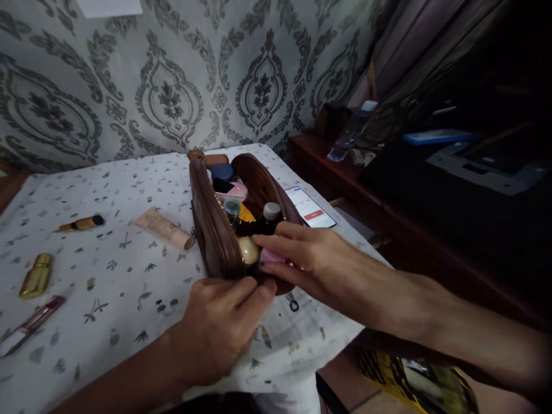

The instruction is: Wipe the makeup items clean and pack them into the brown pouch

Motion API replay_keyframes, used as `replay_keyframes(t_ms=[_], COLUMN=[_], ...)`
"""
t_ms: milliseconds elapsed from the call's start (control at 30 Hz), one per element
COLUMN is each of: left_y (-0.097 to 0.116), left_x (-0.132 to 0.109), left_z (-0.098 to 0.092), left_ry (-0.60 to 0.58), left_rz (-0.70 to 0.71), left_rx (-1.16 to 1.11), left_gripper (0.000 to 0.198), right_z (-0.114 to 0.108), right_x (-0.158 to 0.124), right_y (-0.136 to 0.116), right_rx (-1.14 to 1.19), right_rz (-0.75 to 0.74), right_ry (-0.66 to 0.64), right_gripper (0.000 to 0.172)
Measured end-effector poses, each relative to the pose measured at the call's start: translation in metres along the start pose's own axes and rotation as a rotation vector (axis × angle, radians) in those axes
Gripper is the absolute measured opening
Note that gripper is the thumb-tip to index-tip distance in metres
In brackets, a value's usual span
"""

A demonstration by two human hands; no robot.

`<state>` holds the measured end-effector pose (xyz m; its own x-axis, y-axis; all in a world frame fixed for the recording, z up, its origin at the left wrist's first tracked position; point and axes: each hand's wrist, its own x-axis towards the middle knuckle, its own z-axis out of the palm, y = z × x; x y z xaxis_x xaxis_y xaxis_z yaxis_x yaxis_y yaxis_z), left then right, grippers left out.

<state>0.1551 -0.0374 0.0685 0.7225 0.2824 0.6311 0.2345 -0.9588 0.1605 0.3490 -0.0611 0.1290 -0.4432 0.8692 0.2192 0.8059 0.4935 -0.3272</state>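
A brown leather toiletry bag [215, 236] stands unzipped on the patterned tablecloth. Gripping its near end is my left hand [224, 322], fingers closed on the rim. My right hand [310, 256] reaches into the bag's near part, its fingers closed around a small pink item [272, 259] whose kind I cannot make out. Beside that sits a cream rounded item [249, 251]. Further inside are a dark bottle with a grey cap [271, 211], a green-lidded container [232, 208], something yellow [247, 213], a pink item [236, 190] and a blue round lid [222, 171].
Left of the bag lie a beige squeeze tube [164, 228], a gold-and-black tube [81, 223], a gold bottle [36, 276] and a pink slim tube [32, 325]. A lit phone [313, 207] lies to the right. A water bottle [351, 131] stands on the dark desk.
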Motion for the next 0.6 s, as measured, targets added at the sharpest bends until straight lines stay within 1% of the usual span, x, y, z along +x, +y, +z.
replay_keyframes(t_ms=[67, 167, 233, 300, 367, 433, 500, 600], left_y=[0.000, 0.000, 0.000, 0.002, 0.003, 0.004, 0.005, 0.006], left_x=[0.001, 0.000, 0.000, -0.002, -0.003, -0.006, -0.011, -0.024], left_z=[-0.001, -0.001, -0.001, 0.000, -0.001, -0.004, -0.008, -0.017], left_ry=[-0.003, -0.008, -0.022, -0.044, -0.057, -0.054, -0.042, -0.029], left_rz=[0.003, -0.005, -0.015, -0.029, -0.050, -0.077, -0.092, -0.106], left_rx=[0.001, 0.018, 0.030, 0.035, 0.035, 0.027, 0.011, -0.001], left_gripper=[0.034, 0.032, 0.030, 0.028, 0.028, 0.031, 0.032, 0.024], right_z=[0.009, 0.014, 0.014, 0.013, 0.011, 0.005, -0.006, -0.027], right_x=[0.001, -0.001, -0.003, -0.007, -0.012, -0.018, -0.022, -0.031], right_y=[0.001, 0.001, 0.001, 0.003, 0.004, 0.002, -0.004, -0.018], right_rx=[0.004, -0.003, -0.008, -0.004, 0.009, 0.031, 0.051, 0.051], right_rz=[0.031, 0.050, 0.048, 0.039, 0.031, 0.024, 0.022, 0.030], right_ry=[-0.035, -0.043, -0.031, 0.011, 0.097, 0.209, 0.320, 0.474], right_gripper=[0.016, 0.017, 0.022, 0.029, 0.034, 0.033, 0.029, 0.020])
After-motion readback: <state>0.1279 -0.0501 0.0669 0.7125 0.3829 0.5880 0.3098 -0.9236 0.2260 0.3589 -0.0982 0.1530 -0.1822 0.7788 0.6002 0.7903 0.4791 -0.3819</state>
